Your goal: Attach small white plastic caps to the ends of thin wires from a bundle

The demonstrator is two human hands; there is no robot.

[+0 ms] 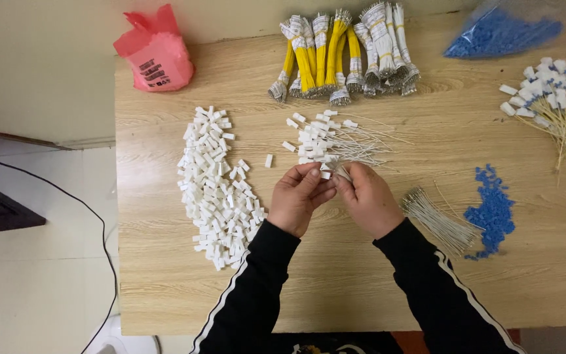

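Both hands meet at bench (361,288) centre. Left hand (299,200) pinches small white connector (325,172) in fingertips; right hand (367,198) grip closed on thin white wire (343,173) at same spot, hands touching. Wired white connectors (335,139) heaped just beyond, 12 o'clock. Loose white housings (217,187) piled at 9 o'clock. Bare white wire bundle (437,219) at 3 o'clock, blue housings (491,213) just past it. Yellow and white harness bundles (342,52) far edge, 12 o'clock. Red bag (156,52) at 10 o'clock.
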